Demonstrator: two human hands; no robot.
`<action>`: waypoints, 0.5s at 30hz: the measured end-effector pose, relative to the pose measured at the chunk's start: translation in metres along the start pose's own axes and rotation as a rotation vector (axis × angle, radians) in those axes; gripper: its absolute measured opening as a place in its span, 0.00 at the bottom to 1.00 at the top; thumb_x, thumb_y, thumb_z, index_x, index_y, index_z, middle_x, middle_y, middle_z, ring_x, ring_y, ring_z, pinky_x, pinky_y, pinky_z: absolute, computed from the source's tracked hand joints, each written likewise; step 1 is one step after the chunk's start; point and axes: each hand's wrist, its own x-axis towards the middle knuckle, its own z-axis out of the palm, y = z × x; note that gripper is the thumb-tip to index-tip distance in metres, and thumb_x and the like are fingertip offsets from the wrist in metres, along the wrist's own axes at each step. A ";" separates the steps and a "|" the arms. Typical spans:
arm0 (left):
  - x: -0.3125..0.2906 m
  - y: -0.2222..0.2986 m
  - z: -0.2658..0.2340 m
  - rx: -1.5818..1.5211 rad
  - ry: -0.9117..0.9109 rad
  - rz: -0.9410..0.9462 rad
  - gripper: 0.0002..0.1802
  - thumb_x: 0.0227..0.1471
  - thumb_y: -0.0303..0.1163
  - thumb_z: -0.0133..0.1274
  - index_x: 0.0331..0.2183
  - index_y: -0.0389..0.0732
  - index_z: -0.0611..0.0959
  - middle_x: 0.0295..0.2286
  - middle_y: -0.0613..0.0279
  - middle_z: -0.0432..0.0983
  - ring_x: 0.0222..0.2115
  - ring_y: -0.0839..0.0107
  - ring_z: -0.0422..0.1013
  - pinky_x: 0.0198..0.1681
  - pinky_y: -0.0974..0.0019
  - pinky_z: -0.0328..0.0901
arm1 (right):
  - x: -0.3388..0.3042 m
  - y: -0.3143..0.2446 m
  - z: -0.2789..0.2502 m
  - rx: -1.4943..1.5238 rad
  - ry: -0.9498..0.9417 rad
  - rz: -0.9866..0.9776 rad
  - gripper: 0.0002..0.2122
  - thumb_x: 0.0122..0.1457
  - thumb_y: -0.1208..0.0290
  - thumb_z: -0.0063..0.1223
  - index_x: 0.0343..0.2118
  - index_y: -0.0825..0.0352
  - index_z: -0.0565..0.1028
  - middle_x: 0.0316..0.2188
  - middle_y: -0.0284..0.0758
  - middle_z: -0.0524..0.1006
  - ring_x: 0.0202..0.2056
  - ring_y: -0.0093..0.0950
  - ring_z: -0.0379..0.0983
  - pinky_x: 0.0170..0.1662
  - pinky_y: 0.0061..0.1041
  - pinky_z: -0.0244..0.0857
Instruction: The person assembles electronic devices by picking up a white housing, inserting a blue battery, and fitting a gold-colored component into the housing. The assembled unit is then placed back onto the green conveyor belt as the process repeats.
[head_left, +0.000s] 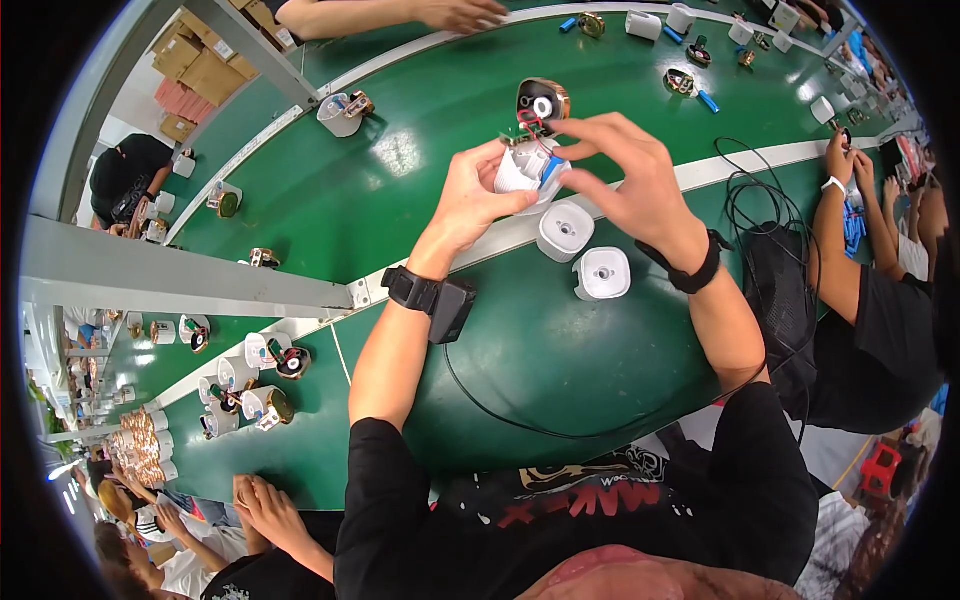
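My left hand [470,195] is wrapped round a white plastic housing [520,168], held tilted over the raised edge of the green bench. A blue cylindrical battery [551,170] sits at the housing's opening. Thumb and fingers of my right hand [622,170] close on that battery from the right. Red wires run from the housing to a round black and copper-coloured part with a white ring [542,104], just beyond my hands. Two more white housings, one nearer the ledge [566,231] and one closer to me [604,273], stand below my right hand.
A grey metal post [190,275] crosses at left. White housings with circuit parts [240,385] cluster at lower left. Black cables [745,185] and a black mesh bag [778,290] lie at right. Co-workers sit on both sides; another person's arm [380,15] reaches in opposite.
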 end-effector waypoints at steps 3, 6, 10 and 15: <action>0.001 -0.004 0.000 0.009 0.036 0.016 0.28 0.37 0.19 0.62 0.45 0.31 0.76 0.40 0.60 0.76 0.42 0.75 0.71 0.48 0.68 0.66 | 0.002 -0.002 0.003 0.006 -0.020 -0.011 0.25 0.43 0.77 0.67 0.48 0.67 0.74 0.34 0.38 0.80 0.38 0.32 0.76 0.42 0.28 0.68; 0.002 -0.005 0.001 0.019 0.056 0.021 0.29 0.36 0.18 0.61 0.46 0.31 0.76 0.40 0.60 0.76 0.42 0.75 0.71 0.48 0.68 0.66 | -0.004 0.006 0.008 0.038 -0.056 0.029 0.27 0.41 0.75 0.68 0.49 0.66 0.74 0.35 0.38 0.80 0.39 0.34 0.75 0.42 0.28 0.68; 0.002 -0.015 -0.003 0.033 0.021 0.038 0.31 0.37 0.20 0.59 0.48 0.32 0.75 0.42 0.62 0.74 0.42 0.75 0.70 0.49 0.68 0.64 | -0.004 0.004 0.011 0.131 -0.080 0.116 0.24 0.46 0.75 0.66 0.49 0.68 0.73 0.34 0.37 0.80 0.38 0.30 0.76 0.42 0.26 0.68; -0.010 -0.019 -0.060 0.294 0.321 0.103 0.33 0.36 0.18 0.59 0.50 0.36 0.75 0.41 0.64 0.75 0.42 0.73 0.71 0.49 0.68 0.65 | -0.010 0.082 -0.012 0.315 -0.042 0.592 0.17 0.53 0.72 0.59 0.47 0.70 0.75 0.34 0.36 0.81 0.36 0.24 0.76 0.42 0.25 0.68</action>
